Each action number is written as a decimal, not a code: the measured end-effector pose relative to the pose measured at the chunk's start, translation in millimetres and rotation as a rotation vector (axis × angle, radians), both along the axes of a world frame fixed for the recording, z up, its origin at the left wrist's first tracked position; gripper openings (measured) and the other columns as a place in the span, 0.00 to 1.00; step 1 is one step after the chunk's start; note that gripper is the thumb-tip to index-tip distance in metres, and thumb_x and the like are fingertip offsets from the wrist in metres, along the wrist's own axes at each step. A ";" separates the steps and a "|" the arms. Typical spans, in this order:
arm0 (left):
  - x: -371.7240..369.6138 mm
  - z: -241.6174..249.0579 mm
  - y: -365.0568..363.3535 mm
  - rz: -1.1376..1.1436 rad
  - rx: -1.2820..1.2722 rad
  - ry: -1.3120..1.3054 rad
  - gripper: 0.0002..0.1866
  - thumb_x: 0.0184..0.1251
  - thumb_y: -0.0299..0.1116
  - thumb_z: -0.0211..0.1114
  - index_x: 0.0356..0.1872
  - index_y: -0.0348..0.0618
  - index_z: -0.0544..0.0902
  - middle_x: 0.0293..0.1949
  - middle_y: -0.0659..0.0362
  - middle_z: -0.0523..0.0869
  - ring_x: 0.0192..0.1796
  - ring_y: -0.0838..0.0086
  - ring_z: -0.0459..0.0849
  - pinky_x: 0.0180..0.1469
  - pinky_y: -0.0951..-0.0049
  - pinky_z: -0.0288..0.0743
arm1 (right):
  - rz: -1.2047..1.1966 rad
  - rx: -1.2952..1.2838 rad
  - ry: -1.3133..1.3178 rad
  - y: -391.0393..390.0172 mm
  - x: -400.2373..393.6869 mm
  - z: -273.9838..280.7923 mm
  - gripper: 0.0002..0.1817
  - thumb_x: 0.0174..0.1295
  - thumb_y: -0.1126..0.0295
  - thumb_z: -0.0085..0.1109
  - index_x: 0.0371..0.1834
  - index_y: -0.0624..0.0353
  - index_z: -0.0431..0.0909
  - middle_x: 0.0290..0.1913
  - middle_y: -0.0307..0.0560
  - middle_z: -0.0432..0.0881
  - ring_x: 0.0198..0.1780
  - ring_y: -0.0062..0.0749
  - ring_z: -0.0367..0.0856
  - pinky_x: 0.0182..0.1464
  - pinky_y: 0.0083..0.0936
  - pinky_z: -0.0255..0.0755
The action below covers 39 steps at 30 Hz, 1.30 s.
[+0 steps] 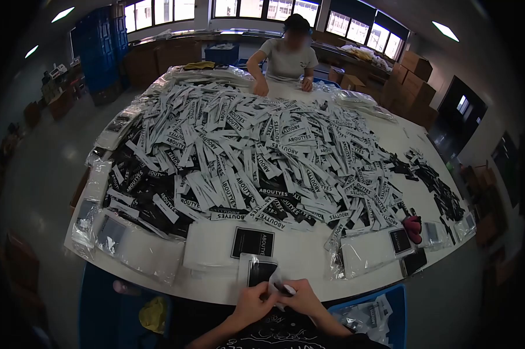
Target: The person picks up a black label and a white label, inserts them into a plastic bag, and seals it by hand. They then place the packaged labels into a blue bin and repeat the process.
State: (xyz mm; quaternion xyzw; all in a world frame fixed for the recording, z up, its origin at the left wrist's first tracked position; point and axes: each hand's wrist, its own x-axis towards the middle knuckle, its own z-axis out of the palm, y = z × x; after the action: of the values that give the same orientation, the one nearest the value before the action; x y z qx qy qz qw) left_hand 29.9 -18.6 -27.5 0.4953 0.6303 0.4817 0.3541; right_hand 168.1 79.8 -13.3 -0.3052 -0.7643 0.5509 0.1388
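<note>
At the table's front edge, my left hand [252, 303] pinches a small clear plastic bag [259, 269] with a black printed panel. The bag stands up from my fingers toward the table. Close beside it, my right hand [303, 300] is closed on a small black-and-white folded strip [284, 289] at the bag's right edge; its far end is hidden by my fingers. Just beyond the bag lies a stack of flat bags [207, 247] with a black printed panel [252, 242] on top.
A large heap of white and black printed strips [245, 151] covers the white table [390, 139]. Clear bag packs [137, 238] line its edges; black strips [437, 186] lie right. A blue bin [399, 317] holds bags. Across the table, another person [288, 55] reaches into the heap.
</note>
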 end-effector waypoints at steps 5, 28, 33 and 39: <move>0.7 -8.5 2.6 0.210 0.137 -0.239 0.08 0.54 0.28 0.61 0.32 0.34 0.74 0.23 0.51 0.83 0.24 0.66 0.84 0.25 0.71 0.76 | -0.118 -0.206 0.036 4.2 -10.0 -7.2 0.18 0.45 0.71 0.68 0.39 0.66 0.77 0.28 0.48 0.80 0.28 0.25 0.75 0.35 0.22 0.70; -9.1 49.2 -4.5 0.222 0.855 0.680 0.16 0.40 0.33 0.70 0.35 0.53 0.80 0.49 0.57 0.71 0.52 0.59 0.70 0.53 0.55 0.62 | -0.151 -0.576 0.396 -8.5 -7.9 25.4 0.12 0.49 0.79 0.56 0.36 0.57 0.66 0.23 0.35 0.72 0.21 0.12 0.67 0.23 0.11 0.60; -7.2 49.1 6.8 0.017 0.453 0.610 0.31 0.34 0.39 0.74 0.48 0.55 0.77 0.57 0.54 0.66 0.57 0.56 0.65 0.56 0.55 0.60 | -0.340 -0.652 0.541 -11.1 -8.8 19.4 0.10 0.52 0.77 0.56 0.32 0.55 0.64 0.17 0.32 0.68 0.17 0.13 0.64 0.19 0.11 0.55; -9.1 19.7 7.0 0.127 0.373 0.420 0.37 0.31 0.40 0.76 0.51 0.53 0.72 0.55 0.51 0.65 0.53 0.56 0.66 0.53 0.58 0.62 | -0.390 -0.090 0.636 29.4 5.9 -5.6 0.04 0.57 0.74 0.54 0.27 0.61 0.70 0.27 0.42 0.71 0.29 0.22 0.67 0.35 0.19 0.61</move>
State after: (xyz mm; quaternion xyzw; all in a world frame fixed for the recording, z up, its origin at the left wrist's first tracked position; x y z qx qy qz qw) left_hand 20.8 -11.6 -7.8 0.6003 0.6202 0.4972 0.0879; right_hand 174.0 109.2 -18.8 -0.2644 -0.5855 0.6145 0.4578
